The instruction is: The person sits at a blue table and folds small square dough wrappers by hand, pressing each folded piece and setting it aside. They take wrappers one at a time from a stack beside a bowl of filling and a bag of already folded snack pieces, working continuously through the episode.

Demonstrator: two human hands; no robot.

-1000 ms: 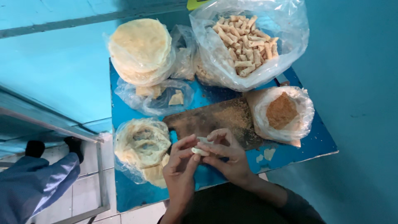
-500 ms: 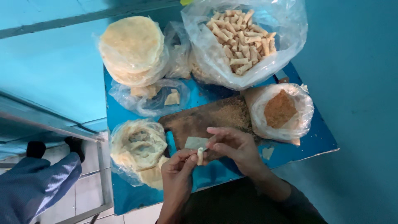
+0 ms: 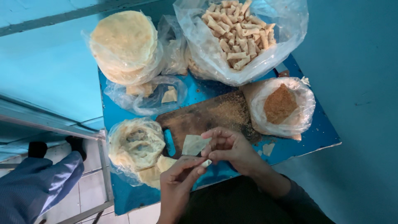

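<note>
My left hand (image 3: 177, 182) and my right hand (image 3: 230, 148) meet over the front edge of a blue table (image 3: 319, 132). Between their fingertips they pinch a small pale rolled pastry piece (image 3: 206, 163). Just above the hands, a thin pale wrapper sheet (image 3: 193, 144) lies flat on a dark wooden cutting board (image 3: 211, 114) dusted with brown crumbs. My right fingers curl right beside the sheet's edge.
A clear bag of several finished pastry rolls (image 3: 238, 37) sits at the back. A bagged stack of round wrappers (image 3: 124, 45) is back left, brown filling in a bag (image 3: 281, 104) at right, torn wrappers in a bag (image 3: 136, 143) at left. Blue-clad person (image 3: 35, 188) low left.
The hands have come down from the board toward the table's front edge with the small roll. The flat wrapper sheet now shows uncovered on the board.
</note>
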